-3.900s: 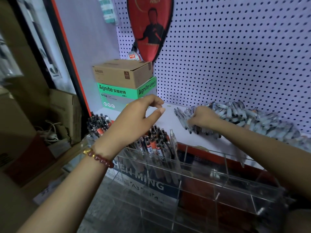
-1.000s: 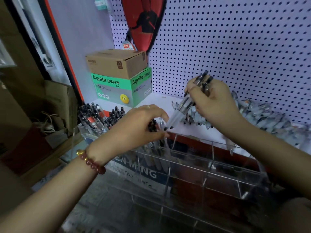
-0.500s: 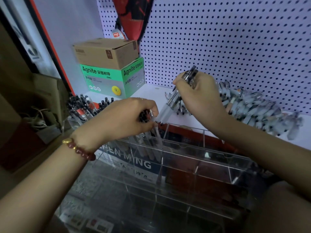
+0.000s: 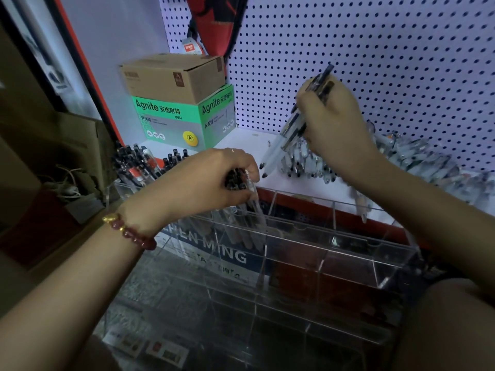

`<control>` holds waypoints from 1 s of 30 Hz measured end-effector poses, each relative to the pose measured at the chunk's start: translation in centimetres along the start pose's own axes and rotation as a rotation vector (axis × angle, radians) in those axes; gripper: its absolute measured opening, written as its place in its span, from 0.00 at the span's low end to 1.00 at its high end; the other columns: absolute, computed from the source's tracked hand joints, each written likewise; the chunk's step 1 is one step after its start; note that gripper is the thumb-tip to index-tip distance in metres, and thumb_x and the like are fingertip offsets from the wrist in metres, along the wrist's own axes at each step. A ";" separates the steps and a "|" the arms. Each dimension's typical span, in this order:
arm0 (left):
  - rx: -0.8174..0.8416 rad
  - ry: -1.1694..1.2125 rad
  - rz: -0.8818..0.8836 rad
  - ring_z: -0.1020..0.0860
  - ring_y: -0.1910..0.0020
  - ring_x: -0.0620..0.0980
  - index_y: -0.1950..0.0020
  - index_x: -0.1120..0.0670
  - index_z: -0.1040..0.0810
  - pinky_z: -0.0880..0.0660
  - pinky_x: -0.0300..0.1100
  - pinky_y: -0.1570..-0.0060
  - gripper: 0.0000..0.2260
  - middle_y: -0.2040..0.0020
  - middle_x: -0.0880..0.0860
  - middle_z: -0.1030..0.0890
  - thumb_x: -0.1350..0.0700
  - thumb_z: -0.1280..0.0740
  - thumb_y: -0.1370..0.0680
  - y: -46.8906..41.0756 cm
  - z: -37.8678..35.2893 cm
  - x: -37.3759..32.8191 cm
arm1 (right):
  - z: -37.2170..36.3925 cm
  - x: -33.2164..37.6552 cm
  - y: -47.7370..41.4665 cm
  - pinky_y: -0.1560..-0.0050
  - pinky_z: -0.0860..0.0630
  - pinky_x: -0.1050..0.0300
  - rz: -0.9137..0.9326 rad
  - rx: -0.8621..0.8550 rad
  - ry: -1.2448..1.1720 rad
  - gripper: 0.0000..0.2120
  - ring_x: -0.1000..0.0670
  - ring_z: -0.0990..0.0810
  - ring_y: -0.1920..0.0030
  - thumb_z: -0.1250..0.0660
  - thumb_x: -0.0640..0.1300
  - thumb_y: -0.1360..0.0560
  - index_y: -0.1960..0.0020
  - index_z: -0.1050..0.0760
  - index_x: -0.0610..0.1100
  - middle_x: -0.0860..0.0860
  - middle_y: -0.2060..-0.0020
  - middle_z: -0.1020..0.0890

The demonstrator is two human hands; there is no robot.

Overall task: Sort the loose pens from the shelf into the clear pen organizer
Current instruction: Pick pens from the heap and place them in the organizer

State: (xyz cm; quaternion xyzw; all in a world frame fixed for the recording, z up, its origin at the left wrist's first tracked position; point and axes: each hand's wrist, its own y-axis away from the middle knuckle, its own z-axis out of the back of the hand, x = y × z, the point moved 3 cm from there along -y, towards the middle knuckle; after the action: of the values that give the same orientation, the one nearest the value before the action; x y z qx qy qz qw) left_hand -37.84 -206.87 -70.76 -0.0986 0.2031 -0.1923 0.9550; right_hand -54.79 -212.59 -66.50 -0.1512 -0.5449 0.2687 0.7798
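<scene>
My R hand (image 4: 334, 121) grips a bunch of pens (image 4: 290, 133), tips down, above the loose pile (image 4: 417, 159) on the shelf (image 4: 241, 140). L hand (image 4: 209, 180) curls round standing pens (image 4: 250, 191) in a left-side compartment of the clear organizer (image 4: 348, 253).

Loose pens (image 4: 417, 160) heaped on the white shelf (image 4: 241, 141) at right, a tilted bunch (image 4: 290, 131) held tips-down at centre, standing pens (image 4: 250, 223) in the clear pen organizer (image 4: 348, 246) below.
</scene>
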 end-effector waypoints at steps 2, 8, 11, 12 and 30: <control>-0.010 0.010 -0.006 0.24 0.52 0.44 0.47 0.45 0.25 0.26 0.44 0.54 0.13 0.50 0.40 0.23 0.51 0.26 0.28 0.1 0.0 0.0 | -0.5 0.0 0.2 0.72 0.42 0.58 -0.012 0.056 0.042 0.10 0.56 0.43 0.77 0.45 0.41 0.22 0.62 0.40 0.44 0.56 0.76 0.39; -0.003 -0.004 -0.009 0.25 0.55 0.43 0.47 0.46 0.27 0.26 0.48 0.56 0.12 0.52 0.40 0.24 0.51 0.28 0.27 0.2 0.0 0.0 | -1.8 -0.2 1.3 0.68 0.37 0.54 0.017 0.199 0.090 0.07 0.55 0.38 0.74 0.43 0.38 0.22 0.57 0.32 0.35 0.54 0.74 0.35; -0.001 0.004 -0.016 0.27 0.60 0.34 0.47 0.47 0.27 0.31 0.43 0.62 0.12 0.55 0.37 0.25 0.52 0.28 0.27 0.2 -0.1 0.1 | -2.8 -0.8 2.1 0.64 0.31 0.47 0.103 0.329 0.206 0.07 0.52 0.34 0.71 0.42 0.39 0.21 0.54 0.31 0.35 0.49 0.71 0.31; -0.003 0.004 -0.017 0.28 0.60 0.31 0.48 0.46 0.28 0.33 0.41 0.63 0.12 0.57 0.35 0.26 0.52 0.27 0.27 0.2 -0.1 0.2 | -3.0 -0.9 2.2 0.64 0.30 0.46 0.120 0.375 0.233 0.07 0.51 0.33 0.71 0.42 0.40 0.21 0.54 0.30 0.37 0.49 0.70 0.30; -0.057 -0.363 0.007 0.26 0.58 0.50 0.42 0.52 0.30 0.35 0.44 0.62 0.26 0.52 0.53 0.23 0.35 0.37 0.30 0.9 0.0 0.1 | -4.8 -3.0 2.9 0.63 0.29 0.55 0.073 0.670 0.559 0.07 0.53 0.28 0.66 0.43 0.47 0.20 0.54 0.32 0.44 0.51 0.65 0.28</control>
State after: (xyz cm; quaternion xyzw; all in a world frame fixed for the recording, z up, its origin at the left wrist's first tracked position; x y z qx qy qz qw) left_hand -37.45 -206.07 -71.05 -0.1578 0.0332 -0.1624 0.9734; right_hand -51.87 -211.72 -72.05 0.0242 -0.1897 0.4067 0.8933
